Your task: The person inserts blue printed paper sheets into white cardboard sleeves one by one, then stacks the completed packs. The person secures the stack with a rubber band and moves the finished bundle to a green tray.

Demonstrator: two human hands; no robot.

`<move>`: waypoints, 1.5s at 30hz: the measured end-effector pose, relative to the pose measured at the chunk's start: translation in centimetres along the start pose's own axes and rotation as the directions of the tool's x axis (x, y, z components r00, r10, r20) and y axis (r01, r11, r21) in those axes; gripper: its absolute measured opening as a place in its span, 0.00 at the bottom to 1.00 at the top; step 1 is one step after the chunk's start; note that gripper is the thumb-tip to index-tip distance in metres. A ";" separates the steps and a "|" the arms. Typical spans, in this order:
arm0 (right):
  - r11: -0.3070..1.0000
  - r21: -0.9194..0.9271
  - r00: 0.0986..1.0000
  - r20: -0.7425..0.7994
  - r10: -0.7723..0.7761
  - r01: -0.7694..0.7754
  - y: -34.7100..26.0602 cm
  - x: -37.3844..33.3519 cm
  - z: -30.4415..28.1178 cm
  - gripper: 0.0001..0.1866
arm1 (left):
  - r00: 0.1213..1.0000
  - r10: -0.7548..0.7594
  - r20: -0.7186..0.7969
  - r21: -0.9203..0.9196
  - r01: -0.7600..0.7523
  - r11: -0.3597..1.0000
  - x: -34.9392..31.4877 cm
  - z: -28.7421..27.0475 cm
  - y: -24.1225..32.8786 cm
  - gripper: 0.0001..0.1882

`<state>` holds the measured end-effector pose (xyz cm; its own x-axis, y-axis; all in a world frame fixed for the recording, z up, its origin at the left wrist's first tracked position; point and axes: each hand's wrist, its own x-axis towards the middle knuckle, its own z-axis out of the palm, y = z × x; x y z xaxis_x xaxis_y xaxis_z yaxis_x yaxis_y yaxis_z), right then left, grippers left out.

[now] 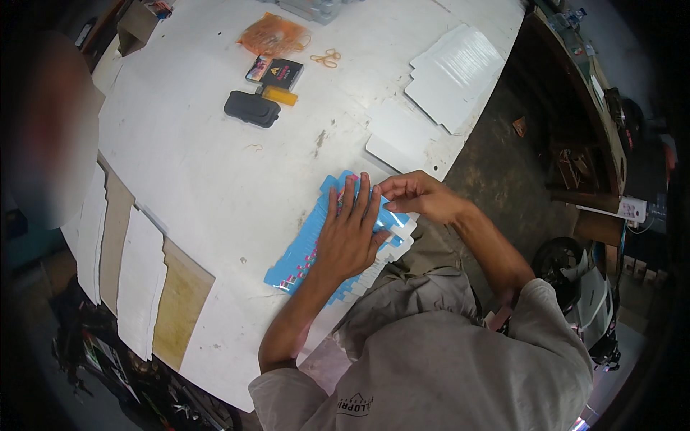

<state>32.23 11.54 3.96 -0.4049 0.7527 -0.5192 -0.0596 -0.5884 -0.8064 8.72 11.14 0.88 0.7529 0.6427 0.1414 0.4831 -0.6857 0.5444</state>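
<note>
A fanned stack of blue printed card sheets (302,248) with pink marks and stepped white edges lies at the table's near edge, just in front of my body. Flat on top of it rests my left hand (350,233), its fingers stretched and spread over the sheets. At the stack's far right corner, my right hand (424,197) has its fingers bent and its thumb close to them at the sheet edges. How many sheets lie between those fingertips is hidden. Beyond my hands, two piles of white card sheets (458,75) (402,140) lie near the table's right edge.
Farther back on the white table (194,158) are an orange bag (272,34), loose rubber bands (327,59), a small dark box (284,73), a yellow lighter (279,95) and a black case (251,108). Worn boards (140,280) line the left edge. A blurred person is at left.
</note>
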 end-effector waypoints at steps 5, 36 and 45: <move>0.924 -0.382 0.994 -0.091 -0.054 0.016 1.0 0.6 -0.2 0.12 | 1.000 0.000 -0.024 -0.022 0.000 1.000 0.9 -0.1 0.1 0.32; 0.642 -0.764 0.741 -0.469 -0.480 -0.068 3.3 -0.8 2.1 0.29 | 0.999 -0.045 -0.024 0.072 0.047 0.996 1.0 0.0 -0.3 0.25; 0.366 -0.931 0.650 -0.285 -0.704 -0.012 2.4 0.7 1.7 0.21 | 0.997 -0.071 -0.004 0.183 0.071 0.981 1.3 -0.4 0.3 0.33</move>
<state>30.24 10.20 2.15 0.0392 0.9879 0.1497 0.8324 0.0506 -0.5518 9.70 11.87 1.56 0.7147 0.6913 0.1060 0.6087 -0.6895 0.3926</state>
